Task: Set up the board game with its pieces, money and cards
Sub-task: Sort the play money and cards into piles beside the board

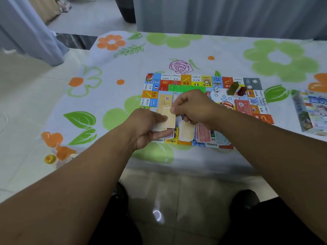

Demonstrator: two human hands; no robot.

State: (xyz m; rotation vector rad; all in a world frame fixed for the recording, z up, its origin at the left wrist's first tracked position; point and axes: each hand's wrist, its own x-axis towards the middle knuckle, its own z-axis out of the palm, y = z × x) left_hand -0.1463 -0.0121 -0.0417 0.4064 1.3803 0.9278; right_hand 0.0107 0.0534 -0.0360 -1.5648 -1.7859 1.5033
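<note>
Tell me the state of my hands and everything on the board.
Colourful game board, unfolded flat.
Yellow paper notes, held by left-hand grip; right-hand grip pinches the top one.
Red paper notes, piled on board.
Green block, standing on board.
Dark red block, standing on board.
White die, resting on board.

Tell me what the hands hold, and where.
Left hand grips a money stack by its left end; right hand pinches the top yellow note at its far edge.

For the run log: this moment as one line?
phase: sorting money | left hand: holds note stack | right hand: pinches top yellow note | board: laid out, blocks on it
</note>
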